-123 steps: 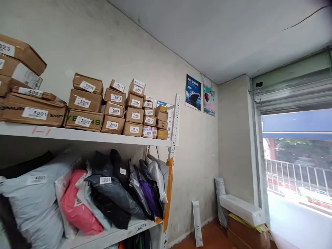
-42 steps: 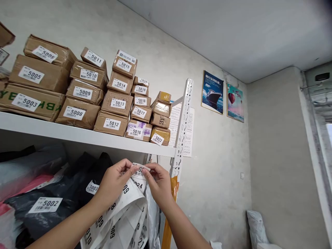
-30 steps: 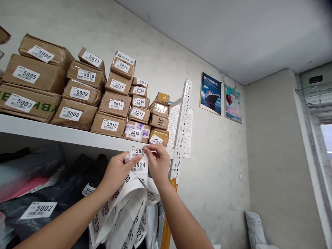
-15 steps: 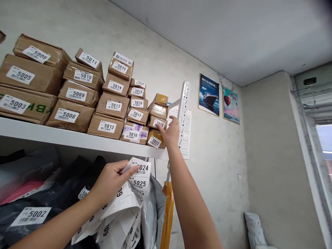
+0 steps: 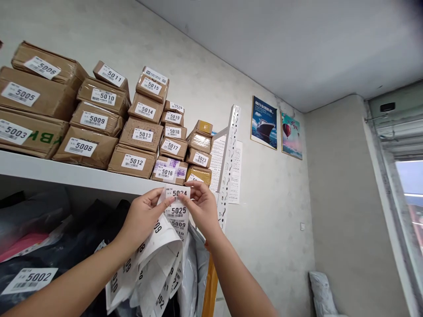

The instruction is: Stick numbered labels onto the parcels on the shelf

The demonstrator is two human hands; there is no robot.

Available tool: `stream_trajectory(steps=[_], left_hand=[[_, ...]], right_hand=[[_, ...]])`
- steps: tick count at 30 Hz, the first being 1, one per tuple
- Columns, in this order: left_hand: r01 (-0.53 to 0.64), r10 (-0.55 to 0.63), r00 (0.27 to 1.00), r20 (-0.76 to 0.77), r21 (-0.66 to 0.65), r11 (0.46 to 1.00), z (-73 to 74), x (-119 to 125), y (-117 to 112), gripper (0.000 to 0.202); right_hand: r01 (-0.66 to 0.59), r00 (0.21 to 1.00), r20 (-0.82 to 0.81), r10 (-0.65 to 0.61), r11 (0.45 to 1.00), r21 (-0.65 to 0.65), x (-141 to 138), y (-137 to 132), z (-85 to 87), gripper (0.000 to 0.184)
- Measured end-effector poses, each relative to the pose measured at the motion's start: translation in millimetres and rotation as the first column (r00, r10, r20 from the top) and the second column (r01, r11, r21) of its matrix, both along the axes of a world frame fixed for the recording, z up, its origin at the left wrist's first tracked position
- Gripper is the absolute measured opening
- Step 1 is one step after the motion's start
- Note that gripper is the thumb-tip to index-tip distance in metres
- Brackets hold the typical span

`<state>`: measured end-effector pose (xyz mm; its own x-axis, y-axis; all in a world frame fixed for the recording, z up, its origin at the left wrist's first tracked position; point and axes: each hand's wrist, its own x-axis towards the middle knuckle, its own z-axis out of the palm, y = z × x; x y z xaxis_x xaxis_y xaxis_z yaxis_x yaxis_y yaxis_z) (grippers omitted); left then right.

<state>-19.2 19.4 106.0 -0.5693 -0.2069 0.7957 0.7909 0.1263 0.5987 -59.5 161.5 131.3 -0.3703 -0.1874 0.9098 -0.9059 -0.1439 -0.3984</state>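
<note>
A long strip of white number labels (image 5: 179,211) hangs folded in loops below the shelf edge. My left hand (image 5: 142,215) pinches its upper left side between thumb and fingers. From the right, my right hand (image 5: 202,207) grips the top label, 5024, with the thumb on its face. Just above the hands stands a stack of small cartons; the carton labelled 5023 (image 5: 199,157) sits over a yellow carton (image 5: 201,173), whose label is partly covered by my right hand's fingers.
Stacks of labelled brown cartons (image 5: 142,135) line the white shelf (image 5: 66,174). Below lie dark bagged parcels, one labelled 5002 (image 5: 31,280). A perforated metal upright (image 5: 229,163) stands at the shelf's right end. Two posters (image 5: 263,123) hang on the wall.
My right hand has left the 5023 carton, come down to the label strip and taken hold of its top label. The strip has risen slightly in my left hand.
</note>
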Motion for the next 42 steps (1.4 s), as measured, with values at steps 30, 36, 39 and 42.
stream_trajectory(steps=[30, 36, 39, 42], left_hand=[[0.010, 0.015, 0.990, 0.138, -0.172, 0.985, -2.0, 6, -9, 0.042], [0.022, -0.008, 0.992, 0.129, -0.107, 0.994, 4.3, 11, -11, 0.043], [0.080, -0.078, 0.992, 0.102, -0.019, 0.997, 8.5, 10, -13, 0.043], [0.155, -0.155, 0.986, 0.064, 0.015, 0.988, 13.3, 5, -15, 0.044]], right_hand=[[0.794, 0.496, -0.296, -0.817, 0.564, -0.227, -69, 19, 159.9, 0.051], [0.783, 0.488, -0.420, -0.765, 0.596, -0.175, -53, 20, 145.1, 0.019], [0.470, 0.803, -0.346, -0.485, 0.873, -0.133, -29, 15, 116.6, 0.028], [0.041, 0.987, -0.163, -0.002, 0.971, 0.236, -5, 7, 80.0, 0.032]])
